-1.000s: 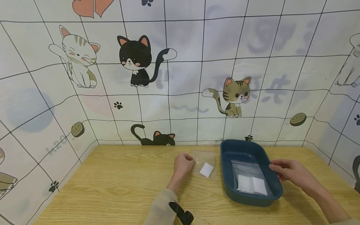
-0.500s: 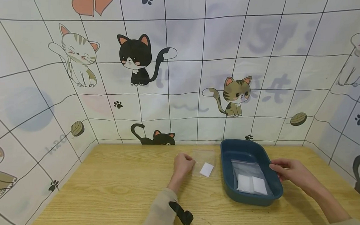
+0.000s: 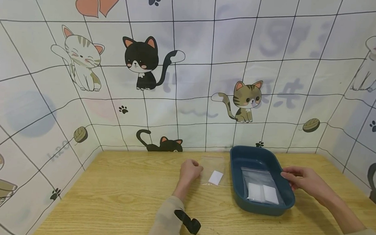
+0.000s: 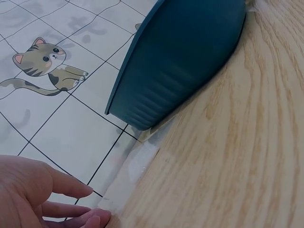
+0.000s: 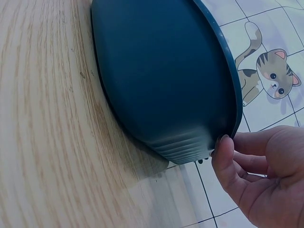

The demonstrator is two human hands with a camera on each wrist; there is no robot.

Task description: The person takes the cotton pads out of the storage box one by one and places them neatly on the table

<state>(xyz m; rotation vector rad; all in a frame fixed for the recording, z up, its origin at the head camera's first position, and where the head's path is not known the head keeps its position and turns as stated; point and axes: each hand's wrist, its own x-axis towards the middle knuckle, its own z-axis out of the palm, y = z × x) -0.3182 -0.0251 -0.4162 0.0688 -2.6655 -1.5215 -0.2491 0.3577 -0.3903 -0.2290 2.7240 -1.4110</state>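
Note:
A clear plastic zip bag [image 3: 207,170] with a white folded square [image 3: 215,178] inside lies flat on the table. My left hand [image 3: 190,171] is at its left edge in the head view. In the left wrist view the left fingers [image 4: 66,184] are loosely bent, with a gap showing between them. To the right stands a dark blue plastic basin [image 3: 253,208], holding another zip bag [image 3: 257,175] with two white squares in it. My right hand [image 3: 307,182] holds the basin's right rim; in the right wrist view the thumb [image 5: 223,154] lies against its outer wall.
A wooden table [image 3: 126,198] carries everything. Behind and at both sides hangs a white gridded backdrop [image 3: 195,79] printed with cartoon cats. The basin's far end stands near the back of the table. A black strap [image 3: 187,222] is on the left sleeve.
My left hand has shifted slightly left beside the small bag. The right hand and the basin have stayed in place.

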